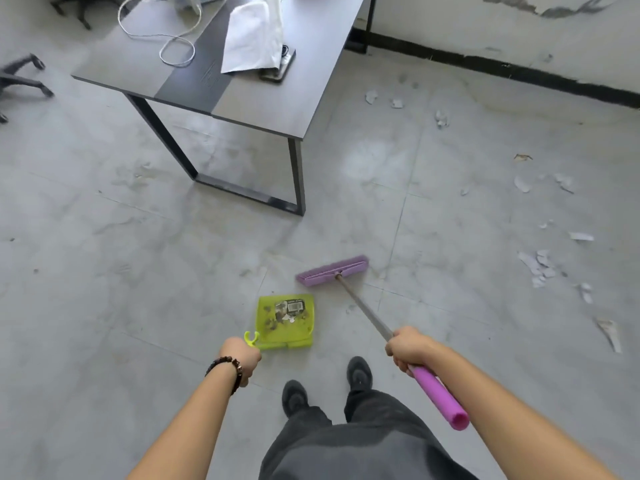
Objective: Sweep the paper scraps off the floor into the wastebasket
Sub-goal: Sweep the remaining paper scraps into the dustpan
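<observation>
My left grip (242, 358) closes round the dustpan (287, 320) handle, my right grip (408, 348) round the broom (332, 270) shaft. Paper scraps (538, 268) lie toward the right edge of the floor (138, 271), well apart; long strokes may scatter them.

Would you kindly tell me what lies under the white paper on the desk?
A dark device, probably a phone, sticks out under the lower right corner of the white paper on the desk. The paper covers its other end, and whatever else lies beneath cannot be seen.
</observation>
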Action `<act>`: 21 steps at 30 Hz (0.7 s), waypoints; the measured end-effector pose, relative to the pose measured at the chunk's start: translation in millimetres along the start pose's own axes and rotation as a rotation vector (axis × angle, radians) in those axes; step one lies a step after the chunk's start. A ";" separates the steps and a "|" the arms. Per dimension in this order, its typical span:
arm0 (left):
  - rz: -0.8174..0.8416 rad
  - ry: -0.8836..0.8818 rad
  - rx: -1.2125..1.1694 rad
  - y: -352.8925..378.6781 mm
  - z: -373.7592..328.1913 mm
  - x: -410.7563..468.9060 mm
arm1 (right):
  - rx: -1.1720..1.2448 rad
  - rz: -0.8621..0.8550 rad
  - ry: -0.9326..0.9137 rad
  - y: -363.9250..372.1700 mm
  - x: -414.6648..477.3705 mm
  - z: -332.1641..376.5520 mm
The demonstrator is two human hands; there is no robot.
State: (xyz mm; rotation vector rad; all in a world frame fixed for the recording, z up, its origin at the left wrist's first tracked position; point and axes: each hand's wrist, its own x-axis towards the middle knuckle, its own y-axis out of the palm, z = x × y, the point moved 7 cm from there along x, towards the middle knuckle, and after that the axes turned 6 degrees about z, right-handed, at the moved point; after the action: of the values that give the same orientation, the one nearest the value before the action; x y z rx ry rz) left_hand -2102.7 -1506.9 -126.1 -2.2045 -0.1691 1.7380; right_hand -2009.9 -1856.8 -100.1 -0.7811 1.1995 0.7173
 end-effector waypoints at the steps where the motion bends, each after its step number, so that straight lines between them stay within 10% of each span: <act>1: 0.012 0.014 0.014 0.9 -5.3 0.6 | 0.015 0.024 0.014 -0.5 -8.2 1.5; 21: -0.030 0.317 0.256 17.3 -187.6 -9.3 | 1.097 -0.033 -0.150 -85.7 -47.8 37.3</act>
State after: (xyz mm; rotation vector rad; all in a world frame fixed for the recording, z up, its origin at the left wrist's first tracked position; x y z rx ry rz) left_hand -1926.3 -1559.8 -85.1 -2.2325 0.0899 1.2903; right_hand -1930.0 -1876.1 -34.8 0.1694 1.2146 0.0156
